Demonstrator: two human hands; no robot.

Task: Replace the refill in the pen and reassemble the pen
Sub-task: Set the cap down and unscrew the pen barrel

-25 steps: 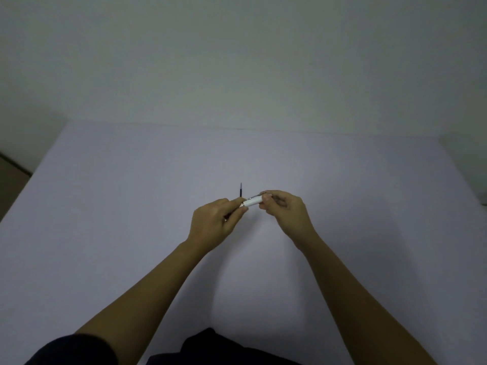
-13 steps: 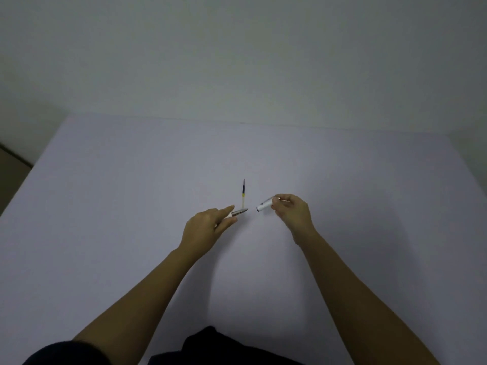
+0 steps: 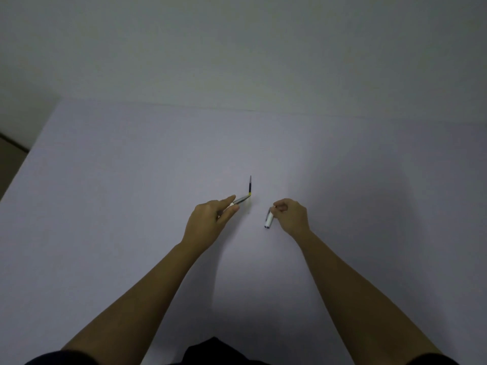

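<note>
Left hand [image 3: 210,222] pinches the tip half [image 3: 241,200]; right hand [image 3: 291,216] grips the white barrel [image 3: 268,221], open end down. Spare refill [image 3: 249,186] lies on the tabletop [image 3: 105,206] just past the left fingertips. Risks: old refill or spring drops from either half, or the refills get mixed up.

Most of the slim silver pen section [image 3: 241,200] lay hidden inside the left hand [image 3: 208,222], only its tapered end showing. The right hand [image 3: 291,216] covered the top of the short white pen barrel [image 3: 268,221]. The pale grey desk [image 3: 105,206] ran past the frame's side edges.
</note>
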